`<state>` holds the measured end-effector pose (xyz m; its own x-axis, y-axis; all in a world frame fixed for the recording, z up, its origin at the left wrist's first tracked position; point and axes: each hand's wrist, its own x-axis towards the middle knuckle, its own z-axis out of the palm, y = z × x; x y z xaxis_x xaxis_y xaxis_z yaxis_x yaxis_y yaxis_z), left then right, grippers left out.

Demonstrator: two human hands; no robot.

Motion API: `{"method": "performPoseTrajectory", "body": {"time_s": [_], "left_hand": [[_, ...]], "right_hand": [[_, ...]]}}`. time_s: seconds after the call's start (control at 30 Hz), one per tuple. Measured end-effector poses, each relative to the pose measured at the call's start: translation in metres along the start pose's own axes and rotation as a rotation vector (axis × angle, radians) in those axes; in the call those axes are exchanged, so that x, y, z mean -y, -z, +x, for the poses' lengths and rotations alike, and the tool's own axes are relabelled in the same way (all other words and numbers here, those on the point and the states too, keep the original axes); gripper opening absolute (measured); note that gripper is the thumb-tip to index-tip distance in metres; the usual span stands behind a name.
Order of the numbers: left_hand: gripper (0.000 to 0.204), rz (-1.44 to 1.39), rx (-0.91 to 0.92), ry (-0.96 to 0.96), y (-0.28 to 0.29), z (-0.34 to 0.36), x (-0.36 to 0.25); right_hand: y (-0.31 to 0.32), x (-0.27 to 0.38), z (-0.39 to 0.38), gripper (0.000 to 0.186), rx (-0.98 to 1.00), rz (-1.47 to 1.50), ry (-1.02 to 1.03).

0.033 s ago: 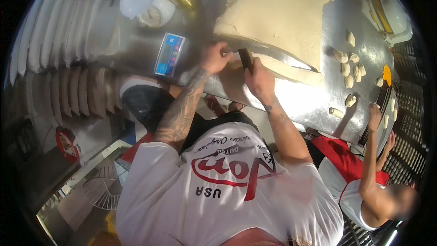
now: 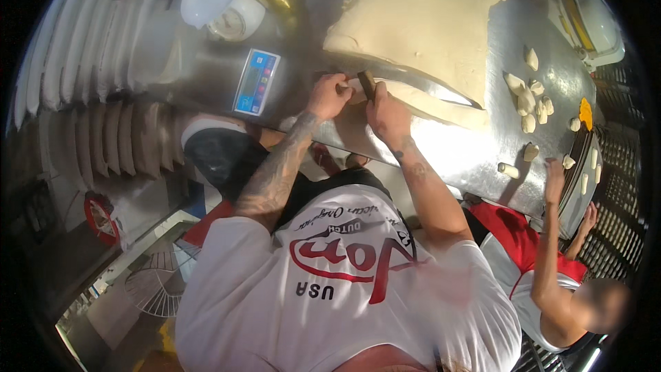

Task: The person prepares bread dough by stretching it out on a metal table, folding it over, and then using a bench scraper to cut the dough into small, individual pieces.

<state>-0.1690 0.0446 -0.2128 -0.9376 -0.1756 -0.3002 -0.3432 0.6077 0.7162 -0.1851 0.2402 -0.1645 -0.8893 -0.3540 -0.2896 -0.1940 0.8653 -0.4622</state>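
A large flat sheet of pale dough [image 2: 420, 21] lies on the metal table. Along its near edge rests the long blade of a knife [image 2: 434, 87], between the sheet and a narrow dough strip [image 2: 430, 108]. My right hand [image 2: 389, 120] is closed round the dark knife handle, which tilts up at the blade's left end. My left hand [image 2: 330, 96] is just left of it, with curled fingers pinching the left end of the strip. Its fingertips are partly hidden.
A blue-and-white digital scale [image 2: 256, 83] and a dial scale [image 2: 231, 24] stand to the left, beyond them stacked white sacks [image 2: 89, 34]. At right lie several dough pieces [image 2: 528, 103] beside a tray [image 2: 582, 172], where a co-worker's hand [image 2: 553, 179] reaches over the table edge.
My left hand has shifted slightly right and nearer me; my right hand has moved a little left. The co-worker's hand has gone from the tray toward the table, and a dough piece sits by the tray.
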Motion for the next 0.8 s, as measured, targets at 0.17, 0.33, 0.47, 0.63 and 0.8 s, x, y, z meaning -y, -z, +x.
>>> {"method": "performPoseTrajectory", "body": {"time_s": [0.17, 0.33, 0.47, 0.63, 0.8], "left_hand": [[0.044, -0.093, -0.060, 0.002, -0.015, -0.019, 0.010], [0.047, -0.364, 0.003, 0.029, -0.021, -0.012, 0.024], [0.049, -0.101, -0.006, -0.112, -0.018, -0.018, 0.023], [0.037, -0.269, -0.354, -0.012, 0.053, -0.015, 0.040], [0.042, -0.044, -0.702, 0.180, 0.187, -0.017, 0.091]], "right_hand": [[-0.017, 0.008, 0.015, 0.020, 0.118, -0.009, -0.008], [-0.029, 0.008, 0.027, 0.036, 0.085, -0.034, 0.060], [-0.021, -0.043, -0.040, 0.053, 0.271, 0.144, 0.063], [-0.040, -0.108, -0.082, 0.056, 0.199, 0.610, 0.002], [-0.046, -0.108, -0.068, 0.052, 0.279, 0.990, -0.080]]}}
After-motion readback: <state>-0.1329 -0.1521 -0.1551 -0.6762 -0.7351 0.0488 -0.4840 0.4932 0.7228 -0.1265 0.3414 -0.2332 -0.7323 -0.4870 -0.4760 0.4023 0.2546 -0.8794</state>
